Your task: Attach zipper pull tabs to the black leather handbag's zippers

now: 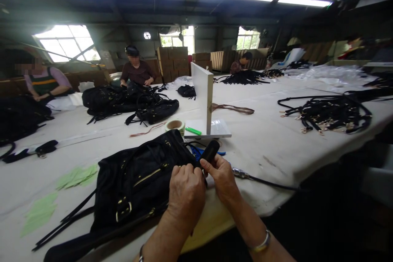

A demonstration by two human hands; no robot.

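A black handbag [135,180] with gold zips and buckles lies on the white table [270,143] in front of me. My left hand [186,190] is closed in a pinch at the bag's right edge, on a small part I cannot make out. My right hand [221,176] grips a black cylindrical tool [209,151] that points up and away, fingers wrapped round its lower end. A metal-tipped black cable [260,179] runs from beside the right hand off the table's right edge.
A white L-shaped stand [205,106] with a green stick [193,131] and a tape roll [175,125] stands just beyond the bag. Black strap piles [328,112] lie right, bag heaps [129,102] far left. Green paper pieces [76,176] lie left. Two seated people [136,71] work opposite.
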